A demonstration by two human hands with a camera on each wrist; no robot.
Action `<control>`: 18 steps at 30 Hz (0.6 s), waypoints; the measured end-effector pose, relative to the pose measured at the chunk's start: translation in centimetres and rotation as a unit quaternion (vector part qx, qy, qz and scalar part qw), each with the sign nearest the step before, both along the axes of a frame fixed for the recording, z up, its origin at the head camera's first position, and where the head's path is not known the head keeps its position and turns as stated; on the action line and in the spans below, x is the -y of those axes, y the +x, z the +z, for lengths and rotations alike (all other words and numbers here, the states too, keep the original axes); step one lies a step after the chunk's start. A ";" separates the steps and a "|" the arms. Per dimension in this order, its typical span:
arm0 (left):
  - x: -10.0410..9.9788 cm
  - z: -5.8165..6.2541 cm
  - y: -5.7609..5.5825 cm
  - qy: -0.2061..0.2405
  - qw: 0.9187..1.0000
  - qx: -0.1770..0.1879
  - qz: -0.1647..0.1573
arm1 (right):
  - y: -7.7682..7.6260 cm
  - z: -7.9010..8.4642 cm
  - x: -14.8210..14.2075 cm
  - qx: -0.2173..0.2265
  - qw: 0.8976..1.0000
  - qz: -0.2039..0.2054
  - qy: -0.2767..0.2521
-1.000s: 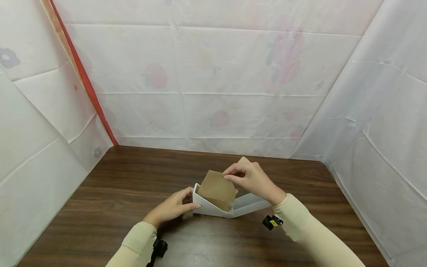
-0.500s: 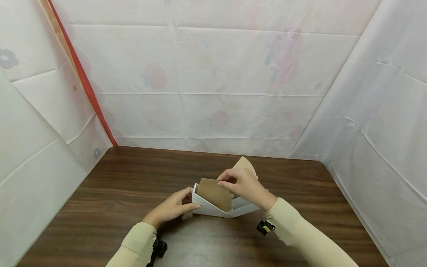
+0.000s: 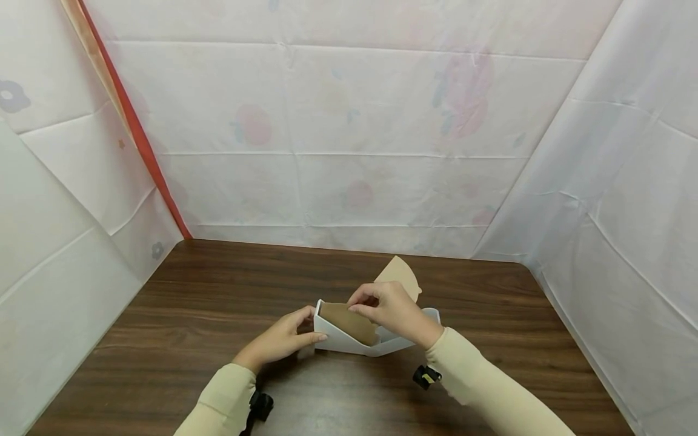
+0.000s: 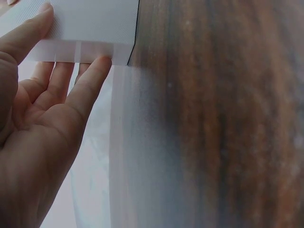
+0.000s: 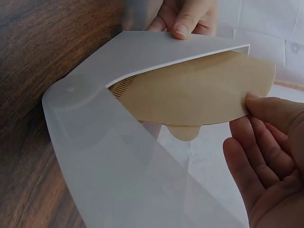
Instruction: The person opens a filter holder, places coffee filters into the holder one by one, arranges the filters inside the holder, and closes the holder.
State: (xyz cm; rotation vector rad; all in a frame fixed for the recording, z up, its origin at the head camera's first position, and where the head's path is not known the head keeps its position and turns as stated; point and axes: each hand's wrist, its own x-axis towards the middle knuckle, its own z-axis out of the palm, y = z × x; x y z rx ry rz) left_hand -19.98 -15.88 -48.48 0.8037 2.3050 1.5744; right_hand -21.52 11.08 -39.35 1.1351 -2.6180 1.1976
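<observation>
A white coffee filter holder [image 3: 339,341] stands on the table with its lid [image 5: 118,161] swung open to the right. My left hand [image 3: 283,339] grips the left end, thumb on the front wall and fingers at the end wall. Between thumb and fingers, my right hand [image 3: 389,307] pinches the upper edge of a brown paper coffee filter [image 5: 190,90]. Most of this filter sits inside the holder; its crimped seam and small rounded tab show in the right wrist view. Behind my right hand is another paper filter [image 3: 400,275], lighter and partly hidden by the hand.
The dark wood-grain table [image 3: 245,272] runs back to a white patterned cloth [image 3: 327,121]. More cloth [image 3: 627,242] hangs along the right side, and a red strip [image 3: 147,145] edges the left. Each wrist wears a small black camera [image 3: 262,406].
My right hand has moved left and down, lowering the brown filter deeper into the holder. More of the lighter filter behind is uncovered. The left hand stays in place.
</observation>
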 end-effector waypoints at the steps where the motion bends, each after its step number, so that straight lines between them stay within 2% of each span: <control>1: 0.0 0.0 0.0 -0.001 1.000 -0.001 0.000 | 0.0 -0.1 0.1 0.001 1.000 0.001 0.003; 18: 0.2 -0.2 -0.2 0.001 1.000 -0.001 0.001 | 0.2 -0.8 0.5 -0.004 0.998 -0.007 0.055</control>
